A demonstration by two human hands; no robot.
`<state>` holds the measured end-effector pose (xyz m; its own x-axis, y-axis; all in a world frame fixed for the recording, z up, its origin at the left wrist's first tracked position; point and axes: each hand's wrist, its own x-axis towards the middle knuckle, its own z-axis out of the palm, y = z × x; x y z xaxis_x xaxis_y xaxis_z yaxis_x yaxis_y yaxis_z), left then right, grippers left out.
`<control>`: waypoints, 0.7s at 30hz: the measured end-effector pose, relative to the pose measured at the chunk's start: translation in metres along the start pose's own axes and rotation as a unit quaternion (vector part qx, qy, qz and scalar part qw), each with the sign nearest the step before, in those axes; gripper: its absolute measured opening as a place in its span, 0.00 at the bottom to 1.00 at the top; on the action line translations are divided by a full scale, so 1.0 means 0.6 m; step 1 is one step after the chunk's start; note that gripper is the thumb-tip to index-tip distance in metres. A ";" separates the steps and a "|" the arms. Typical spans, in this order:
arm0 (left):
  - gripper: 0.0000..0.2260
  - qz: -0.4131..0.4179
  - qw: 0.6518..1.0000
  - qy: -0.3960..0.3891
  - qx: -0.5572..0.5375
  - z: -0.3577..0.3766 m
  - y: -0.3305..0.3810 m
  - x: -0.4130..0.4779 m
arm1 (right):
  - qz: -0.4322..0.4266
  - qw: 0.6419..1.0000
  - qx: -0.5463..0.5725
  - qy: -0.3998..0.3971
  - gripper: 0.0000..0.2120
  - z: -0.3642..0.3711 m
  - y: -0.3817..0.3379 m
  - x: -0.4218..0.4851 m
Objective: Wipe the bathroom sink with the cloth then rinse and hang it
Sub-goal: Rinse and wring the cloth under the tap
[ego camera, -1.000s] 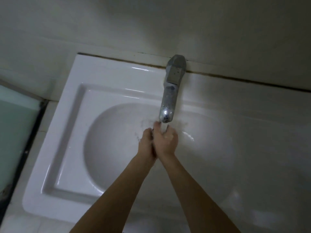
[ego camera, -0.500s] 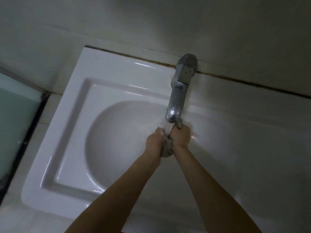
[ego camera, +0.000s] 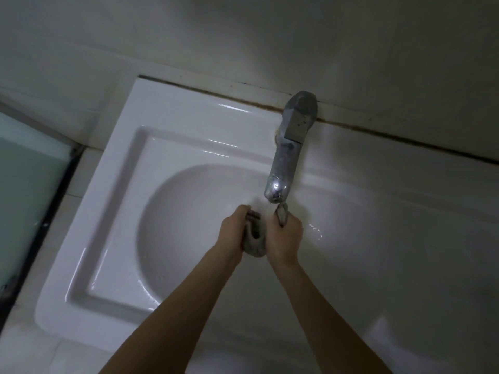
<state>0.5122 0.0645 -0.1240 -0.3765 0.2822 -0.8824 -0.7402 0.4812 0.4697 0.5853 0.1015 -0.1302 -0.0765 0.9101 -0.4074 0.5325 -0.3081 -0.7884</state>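
Head view, dim light. White ceramic sink [ego camera: 121, 184] set against a pale wall [ego camera: 243, 36], with a dark stained seam [ego camera: 216, 90] along the back edge. Chrome faucet [ego camera: 286, 157] mounted at the back rim, spout reaching forward over the round basin. Both forearms extend into the basin from the bottom of the view. Left hand [ego camera: 233, 228] and right hand [ego camera: 285, 238] sit side by side just below the spout tip, each with fingers curled round a grey cloth [ego camera: 255, 241]. The cloth is bunched between the two hands and sags in a wet-looking fold below them; one corner sticks up out of the right hand's grip, nearly touching the spout. A darker striped edge of the cloth shows at the left hand's fingertips. A pale blur between spout and cloth reads as running water [ego camera: 266, 209]; the flow itself is not sharp. Bright droplets [ego camera: 316, 230] lie on the basin wall just right of the right hand. Frosted greenish glass panel [ego camera: 21, 171] with a dark frame stands at far left, beside the sink.
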 end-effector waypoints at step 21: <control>0.17 0.096 0.994 0.046 -0.021 -0.041 0.024 0.008 | 0.078 0.979 0.171 -0.084 0.13 -0.031 0.006 0.029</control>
<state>0.4862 0.0524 -0.1224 -0.5612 0.2870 -0.7763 -0.6715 0.3905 0.6298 0.6014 0.1215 -0.1318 -0.1695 0.7956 -0.5816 0.2380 -0.5397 -0.8075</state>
